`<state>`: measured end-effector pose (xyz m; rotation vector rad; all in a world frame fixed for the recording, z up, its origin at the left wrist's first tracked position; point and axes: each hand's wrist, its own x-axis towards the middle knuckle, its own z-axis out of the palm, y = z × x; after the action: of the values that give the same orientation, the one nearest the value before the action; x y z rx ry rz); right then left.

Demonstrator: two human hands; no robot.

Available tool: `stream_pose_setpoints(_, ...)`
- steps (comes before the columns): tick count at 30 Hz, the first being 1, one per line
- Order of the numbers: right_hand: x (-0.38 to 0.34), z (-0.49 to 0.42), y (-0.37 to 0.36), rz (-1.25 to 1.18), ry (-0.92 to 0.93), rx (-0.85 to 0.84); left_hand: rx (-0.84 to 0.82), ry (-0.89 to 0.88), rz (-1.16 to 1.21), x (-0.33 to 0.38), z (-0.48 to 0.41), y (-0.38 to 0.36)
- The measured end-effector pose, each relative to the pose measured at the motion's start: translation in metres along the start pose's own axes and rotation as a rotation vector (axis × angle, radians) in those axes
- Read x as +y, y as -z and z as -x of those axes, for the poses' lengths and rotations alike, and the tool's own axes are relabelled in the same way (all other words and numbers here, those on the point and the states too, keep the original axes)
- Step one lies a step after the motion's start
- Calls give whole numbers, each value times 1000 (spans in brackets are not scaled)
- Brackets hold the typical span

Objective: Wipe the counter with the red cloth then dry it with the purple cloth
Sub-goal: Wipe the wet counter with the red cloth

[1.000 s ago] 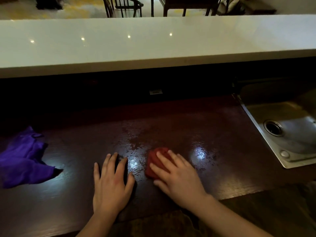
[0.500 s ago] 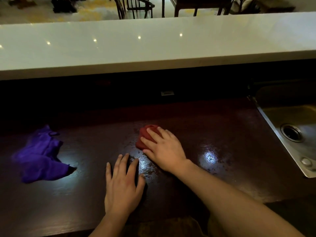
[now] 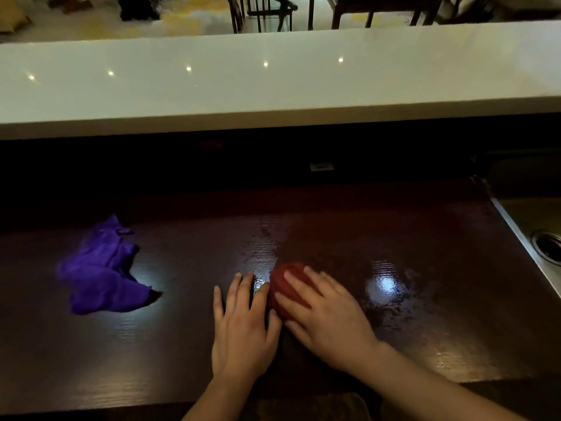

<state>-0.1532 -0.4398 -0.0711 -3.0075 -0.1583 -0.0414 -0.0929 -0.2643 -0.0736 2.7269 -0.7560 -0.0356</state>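
Observation:
The red cloth (image 3: 283,282) is bunched up on the dark wooden counter (image 3: 425,299), near its front middle. My right hand (image 3: 328,317) lies flat on top of the cloth and presses it down, covering most of it. Just to its left, my left hand (image 3: 241,329) rests palm down on the counter with fingers spread and nothing in it. The purple cloth (image 3: 101,268) lies crumpled on the counter at the left, apart from both hands. Wet streaks shine on the wood around and beyond the red cloth.
A steel sink (image 3: 537,238) with a drain is set into the counter at the right edge. A raised white bar top (image 3: 273,83) runs across the back, above a dark recess. Chairs and a table stand in the room beyond.
My right hand pushed the red cloth away from me, then pulled it back toward the front edge beside my left hand. The left hand and purple cloth stayed in place.

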Motion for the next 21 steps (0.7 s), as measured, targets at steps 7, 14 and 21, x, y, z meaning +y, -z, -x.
stream_pose_setpoints(7,41,-76,21,48,-435,-17,51,-5,52,-2,1,-5)
stream_pose_setpoints(14,-5,-7,5,55,47,-14,130,74,385,-13,7,20)
stream_pose_setpoints(21,34,-83,20,68,-413,-42,5,62,-45,-105,25,63)
